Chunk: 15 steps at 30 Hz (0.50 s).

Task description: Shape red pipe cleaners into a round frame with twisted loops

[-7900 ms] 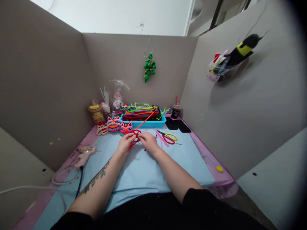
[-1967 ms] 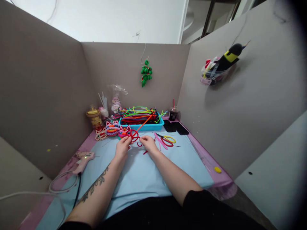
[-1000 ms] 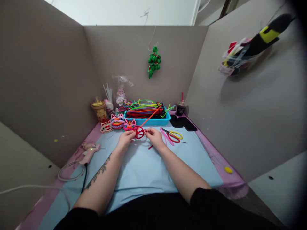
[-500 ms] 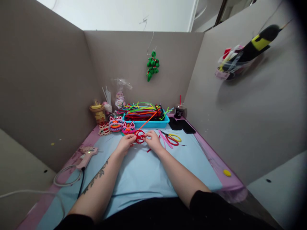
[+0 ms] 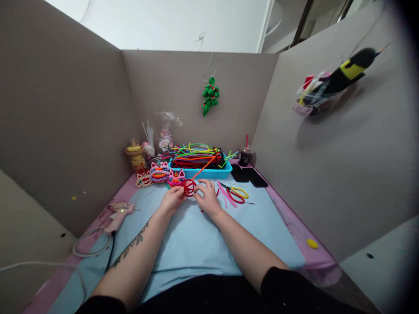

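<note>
Between my two hands, above the blue cloth, is a round openwork piece of bent red pipe cleaner. My left hand pinches its left edge between thumb and fingers. At its right edge my right hand has thumb and forefinger closed on the red wire. Behind the piece, an orange pipe cleaner slants down from the tray. Just past my left fingertips stands a pink and purple cat-eared pipe-cleaner figure. To the right of my right hand lie pink strips and scissors with red and yellow handles.
A blue tray of colourful pipe cleaners stands at the back. Left of it are more figures and a yellow cup. A glue gun with its cord lies left. Black phone-like slabs and a drink cup sit right.
The camera view has shifted slightly, so the scene sits a little lower. The red ring has turned slightly in my fingers, and my right fingers have shifted along its right edge.
</note>
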{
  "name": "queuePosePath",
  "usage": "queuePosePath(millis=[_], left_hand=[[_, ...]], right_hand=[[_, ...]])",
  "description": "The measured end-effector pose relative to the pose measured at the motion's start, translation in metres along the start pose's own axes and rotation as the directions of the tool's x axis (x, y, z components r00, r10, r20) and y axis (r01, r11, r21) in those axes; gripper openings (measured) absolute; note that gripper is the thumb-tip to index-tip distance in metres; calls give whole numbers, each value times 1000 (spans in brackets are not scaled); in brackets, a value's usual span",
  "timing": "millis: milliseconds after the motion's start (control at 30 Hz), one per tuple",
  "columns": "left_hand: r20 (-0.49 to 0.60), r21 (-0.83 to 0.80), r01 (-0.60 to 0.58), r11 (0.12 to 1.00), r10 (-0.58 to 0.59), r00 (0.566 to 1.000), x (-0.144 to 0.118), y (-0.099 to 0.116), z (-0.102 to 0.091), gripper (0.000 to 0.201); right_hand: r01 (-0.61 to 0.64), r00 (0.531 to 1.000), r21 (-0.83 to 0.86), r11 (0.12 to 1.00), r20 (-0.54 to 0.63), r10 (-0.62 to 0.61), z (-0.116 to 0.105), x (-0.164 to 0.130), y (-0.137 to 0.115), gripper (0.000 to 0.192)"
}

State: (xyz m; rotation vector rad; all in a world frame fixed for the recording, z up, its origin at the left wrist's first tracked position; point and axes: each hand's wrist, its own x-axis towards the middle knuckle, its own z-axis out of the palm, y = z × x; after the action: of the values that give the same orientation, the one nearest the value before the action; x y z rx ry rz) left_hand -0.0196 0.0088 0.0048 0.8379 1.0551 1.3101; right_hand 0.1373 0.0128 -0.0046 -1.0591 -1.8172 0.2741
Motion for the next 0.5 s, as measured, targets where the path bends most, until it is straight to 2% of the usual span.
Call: queuePosePath(millis=[100,233,333,433,500], left_hand=[[-1,-49,48,998,-48,999,-1,-1,0,24],[31,-57,100,993,-99,995,-2,-2,1,22],[29,-54,98,994,-96,995,-3,-1,2,23],[-31,-73,59,996,-61,998,-3,0,2,23],[-49,-93,33,995,-37,998,-2,0,1,24]], right_hand=[[72,997,-61,996,37,-69,0,-1,-3,18],[90,995,-105,990,46,-86,0,-1,-5,19],[101,995,-111,989,34,-98,0,0,-7,17],[103,994,-55,993,35,-102,1,-2,-11,16],[107,992,42,993,67,-110,3,-3,-14,16]])
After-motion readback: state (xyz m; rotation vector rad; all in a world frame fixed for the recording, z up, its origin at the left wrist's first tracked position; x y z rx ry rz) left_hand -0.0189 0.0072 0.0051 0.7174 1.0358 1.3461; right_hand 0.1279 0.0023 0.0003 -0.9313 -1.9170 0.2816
